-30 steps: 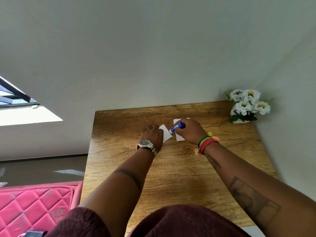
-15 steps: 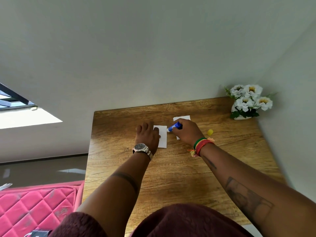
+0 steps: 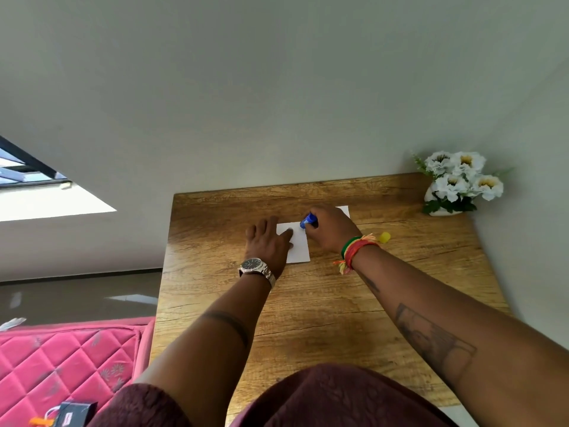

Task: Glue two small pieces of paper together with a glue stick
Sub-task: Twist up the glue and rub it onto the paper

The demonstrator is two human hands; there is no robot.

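Observation:
A small white paper (image 3: 298, 246) lies flat on the wooden table (image 3: 323, 303). My left hand (image 3: 267, 241) rests on its left part, fingers spread, thumb pressing the sheet down. My right hand (image 3: 331, 228) grips a blue glue stick (image 3: 308, 221), whose tip touches the paper's top right corner. A second white paper (image 3: 344, 211) lies farther back, mostly hidden behind my right hand. A small yellow cap (image 3: 384, 237) sits on the table to the right of my right wrist.
A white vase of white flowers (image 3: 458, 183) stands at the table's back right corner, against the wall. A pink quilted cushion (image 3: 67, 362) lies left of the table, with a small dark box (image 3: 74, 412) on it.
The paper under my left hand has been turned square and laid flat. My left hand has spread its fingers over it. The glue stick has stayed at the paper's top right corner.

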